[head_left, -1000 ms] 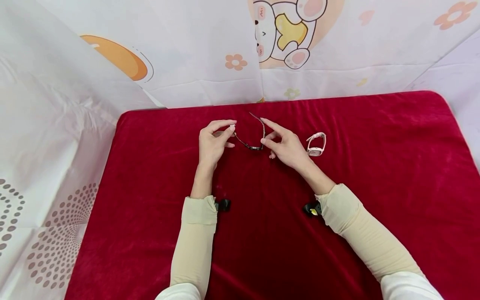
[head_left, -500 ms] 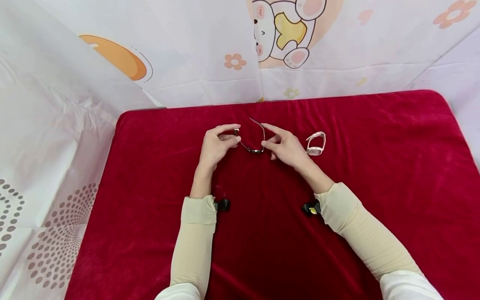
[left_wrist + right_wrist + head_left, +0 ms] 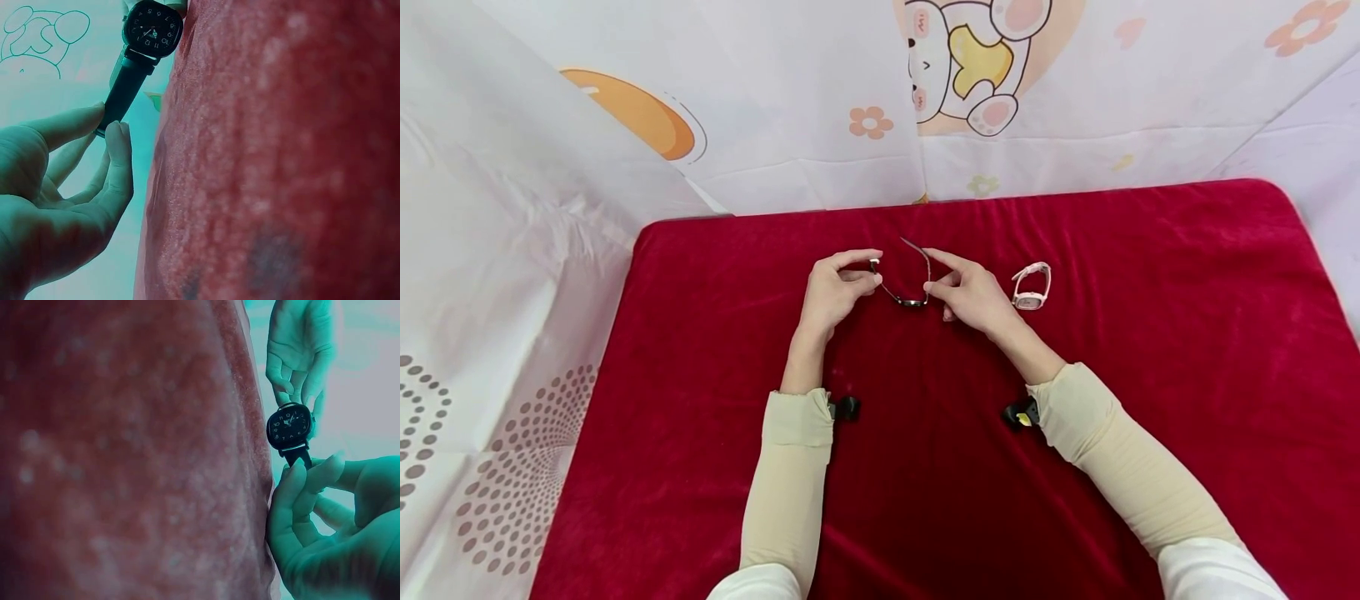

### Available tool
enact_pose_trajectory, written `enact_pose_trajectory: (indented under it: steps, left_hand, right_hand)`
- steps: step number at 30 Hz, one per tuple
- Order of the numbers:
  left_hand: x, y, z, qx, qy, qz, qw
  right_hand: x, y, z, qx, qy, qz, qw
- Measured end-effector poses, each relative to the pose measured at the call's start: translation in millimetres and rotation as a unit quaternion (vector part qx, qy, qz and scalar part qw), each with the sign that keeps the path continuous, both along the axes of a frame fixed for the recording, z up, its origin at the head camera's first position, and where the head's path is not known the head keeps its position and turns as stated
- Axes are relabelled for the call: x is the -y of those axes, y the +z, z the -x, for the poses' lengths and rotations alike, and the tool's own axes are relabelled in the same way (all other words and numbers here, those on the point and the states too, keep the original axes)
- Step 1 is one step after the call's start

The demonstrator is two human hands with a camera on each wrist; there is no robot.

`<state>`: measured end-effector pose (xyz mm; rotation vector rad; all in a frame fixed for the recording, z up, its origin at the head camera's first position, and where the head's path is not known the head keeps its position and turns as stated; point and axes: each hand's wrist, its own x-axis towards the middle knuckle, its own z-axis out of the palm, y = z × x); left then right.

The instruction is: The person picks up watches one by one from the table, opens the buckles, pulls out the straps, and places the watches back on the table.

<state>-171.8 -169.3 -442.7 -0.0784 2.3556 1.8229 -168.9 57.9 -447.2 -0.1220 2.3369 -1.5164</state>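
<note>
A black wristwatch (image 3: pixel 912 301) with a dark strap hangs low over the red velvet cloth (image 3: pixel 700 350), held between both hands. My left hand (image 3: pixel 874 267) pinches the buckle end of the strap between thumb and forefinger. My right hand (image 3: pixel 927 268) pinches the other strap end, which sticks up past the fingers. The left wrist view shows the watch dial (image 3: pixel 153 28) and the left fingertips (image 3: pixel 115 131) on the strap. In the right wrist view the dial (image 3: pixel 289 426) hangs between my right fingers (image 3: pixel 300 475) and the left hand (image 3: pixel 300 350).
A small pink watch (image 3: pixel 1032 287) lies on the cloth just right of my right hand. Pale cartoon-printed sheets (image 3: pixel 820 108) hang behind and to the left of the table. Black wrist cameras (image 3: pixel 846 408) sit on both sleeves.
Over the last second both hands came slightly closer together and lowered the black watch towards the cloth. Since half a second ago almost nothing has moved.
</note>
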Motion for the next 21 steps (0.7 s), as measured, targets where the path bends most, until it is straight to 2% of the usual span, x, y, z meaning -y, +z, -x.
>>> enact_pose_trajectory:
  steps: [12,21]
  left_hand:
    - [-0.7,-1.1,1.6,0.027,0.002,0.037,0.9989]
    - [0.9,-2.6,1.9,0.04,-0.008,0.038,0.9984]
  right_hand:
    - [0.6,-0.7,3.1,0.015,0.004,-0.051,0.999]
    - [0.4,-0.2,3.6,0.031,0.001,-0.044,0.999]
